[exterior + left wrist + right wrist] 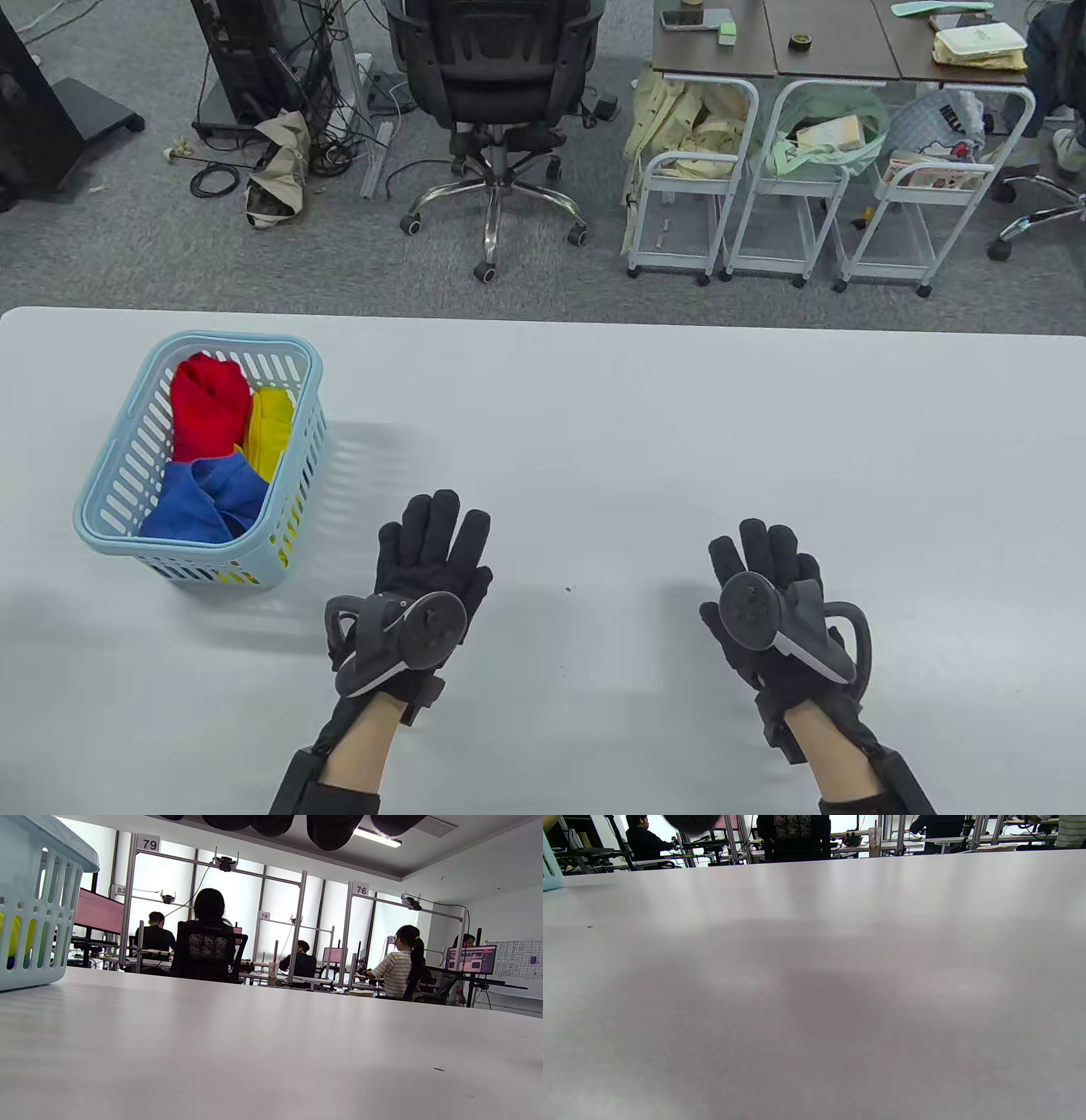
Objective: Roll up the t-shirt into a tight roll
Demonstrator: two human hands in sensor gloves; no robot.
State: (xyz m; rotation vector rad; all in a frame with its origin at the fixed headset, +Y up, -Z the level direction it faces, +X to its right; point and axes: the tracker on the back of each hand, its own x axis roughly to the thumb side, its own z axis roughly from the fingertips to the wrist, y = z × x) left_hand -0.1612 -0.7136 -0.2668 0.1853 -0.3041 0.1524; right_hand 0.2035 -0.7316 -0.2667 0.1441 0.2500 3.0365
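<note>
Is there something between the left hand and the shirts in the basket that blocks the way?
Only the basket wall itself. The left hand lies open on the table, and the red shirt, yellow shirt and blue shirt sit inside, reachable over the open rim.

The table (645, 441) across the lower frame has a smooth, pale top with a soft sheen. At left the basket (119, 475) is glossy light-blue slotted plastic, holding matt cloth: a red shirt (208, 407), a yellow shirt (271, 429), a blue shirt (208, 501). The gloves on the left hand (428, 564) and right hand (768, 577) are matt black knit, the trackers (407, 632) smooth dark plastic.
</note>
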